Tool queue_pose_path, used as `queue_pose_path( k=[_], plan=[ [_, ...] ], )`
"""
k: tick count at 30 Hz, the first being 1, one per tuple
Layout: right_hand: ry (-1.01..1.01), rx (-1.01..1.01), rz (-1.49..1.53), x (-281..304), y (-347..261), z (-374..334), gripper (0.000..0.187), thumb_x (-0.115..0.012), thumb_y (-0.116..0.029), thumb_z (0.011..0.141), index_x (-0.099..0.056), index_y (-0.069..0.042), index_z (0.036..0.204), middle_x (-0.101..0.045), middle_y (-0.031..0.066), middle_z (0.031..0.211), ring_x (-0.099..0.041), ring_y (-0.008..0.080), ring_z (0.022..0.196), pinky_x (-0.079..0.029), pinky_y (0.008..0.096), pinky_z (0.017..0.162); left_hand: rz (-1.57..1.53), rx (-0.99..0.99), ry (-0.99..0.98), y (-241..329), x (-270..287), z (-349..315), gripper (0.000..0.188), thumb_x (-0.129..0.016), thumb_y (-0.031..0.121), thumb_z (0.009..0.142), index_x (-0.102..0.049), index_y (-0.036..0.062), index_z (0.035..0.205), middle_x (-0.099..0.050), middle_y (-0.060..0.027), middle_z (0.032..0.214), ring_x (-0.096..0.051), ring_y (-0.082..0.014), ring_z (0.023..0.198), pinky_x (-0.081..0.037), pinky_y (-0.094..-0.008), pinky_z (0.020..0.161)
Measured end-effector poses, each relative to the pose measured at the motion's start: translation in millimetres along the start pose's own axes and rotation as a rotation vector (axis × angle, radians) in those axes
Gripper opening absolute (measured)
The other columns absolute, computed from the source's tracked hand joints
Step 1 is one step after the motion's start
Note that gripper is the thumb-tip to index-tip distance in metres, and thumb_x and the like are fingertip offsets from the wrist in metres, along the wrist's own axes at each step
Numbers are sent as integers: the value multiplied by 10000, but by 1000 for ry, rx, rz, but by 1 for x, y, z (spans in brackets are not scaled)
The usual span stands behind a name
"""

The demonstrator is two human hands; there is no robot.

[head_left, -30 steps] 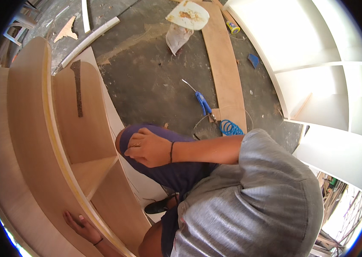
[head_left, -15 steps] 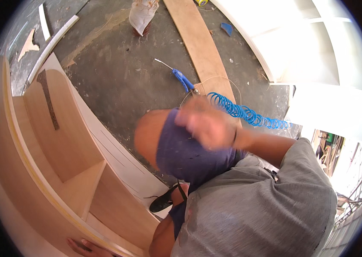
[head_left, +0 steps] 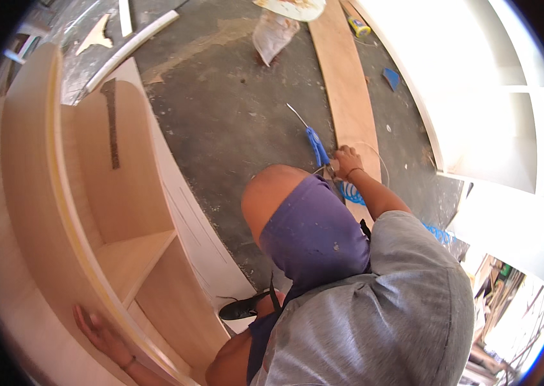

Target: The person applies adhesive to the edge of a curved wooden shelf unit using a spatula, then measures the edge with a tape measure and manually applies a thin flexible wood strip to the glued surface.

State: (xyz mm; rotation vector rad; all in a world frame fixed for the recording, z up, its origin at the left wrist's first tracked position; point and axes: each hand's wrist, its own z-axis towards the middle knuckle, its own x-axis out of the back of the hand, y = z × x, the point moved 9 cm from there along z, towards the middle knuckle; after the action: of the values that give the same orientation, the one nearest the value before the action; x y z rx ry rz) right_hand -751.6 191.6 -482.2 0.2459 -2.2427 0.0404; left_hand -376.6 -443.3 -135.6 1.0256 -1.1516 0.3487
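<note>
My left hand [head_left: 101,338] lies flat, fingers stretched, against the outer face of a curved pale wooden cabinet [head_left: 34,193] on the left. My right hand [head_left: 348,161] reaches down to the rear end of a blue air blow gun [head_left: 316,147], its fingers bent and somewhat apart beside the hose fitting. The gun lies on the grey floor with its thin metal nozzle pointing away from me. A blue coiled hose [head_left: 353,193] runs back from it, partly hidden under my right forearm. Whether the fingertips touch the gun is hard to see.
A long wooden plank [head_left: 347,83] lies on the floor under the hose. Farther off are a plastic bag [head_left: 274,37], a yellow object [head_left: 359,27] and a blue scrap [head_left: 391,78]. White shelving [head_left: 465,96] stands at right. A white panel [head_left: 198,235] lies beside the cabinet.
My right hand has dropped from above my knee to the blow gun's rear end. My left hand has slid forward along the cabinet's face. The view has turned somewhat.
</note>
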Motion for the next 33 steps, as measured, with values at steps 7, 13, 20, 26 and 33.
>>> queue_pose_path(
  k=[7, 13, 20, 26, 33],
  plan=[
    [299, -360, 497, -28, 134, 27, 465, -683, -399, 746, -620, 13, 955, -613, 269, 1018, -594, 419, 964, -472, 471, 781, 167, -237, 130, 64, -27, 48, 487, -621, 267, 884, -496, 33, 1293, -420, -150, 1405, -366, -291, 1319, -259, -418, 1101],
    [498, 4, 130, 129, 39, -52, 650, -564, -27, 757, -378, -100, 1375, -555, 249, 1218, -559, 425, 1070, -477, 488, 868, 186, -170, 208, 56, -17, 28, 521, -677, 340, 822, -543, 66, 1244, -433, -138, 1395, -376, -297, 1310, -231, -477, 1090],
    [218, -147, 817, 174, 83, 72, 658, -603, -198, 815, -328, -132, 1409, -467, 136, 1340, -559, 330, 1080, -457, 481, 868, 168, -105, 229, 65, -19, 26, 537, -706, 351, 786, -554, 87, 1229, -427, -104, 1403, -371, -280, 1320, -198, -552, 1086],
    [-353, 525, 1775, 317, -269, 7, 284, -527, -174, 893, -530, -126, 1173, -555, 21, 1220, -498, 191, 1154, -376, 472, 950, 166, -86, 236, 63, -21, 26, 529, -714, 352, 774, -562, 100, 1214, -430, -95, 1398, -373, -276, 1319, -187, -570, 1090],
    [-152, 955, 1594, 458, -467, -19, 364, -632, -103, 822, -527, 12, 1152, -567, 126, 1132, -563, 220, 1037, -539, 391, 823, 166, -86, 231, 63, -19, 28, 537, -722, 344, 762, -562, 107, 1217, -436, -96, 1387, -381, -273, 1310, -188, -569, 1092]
  ],
)
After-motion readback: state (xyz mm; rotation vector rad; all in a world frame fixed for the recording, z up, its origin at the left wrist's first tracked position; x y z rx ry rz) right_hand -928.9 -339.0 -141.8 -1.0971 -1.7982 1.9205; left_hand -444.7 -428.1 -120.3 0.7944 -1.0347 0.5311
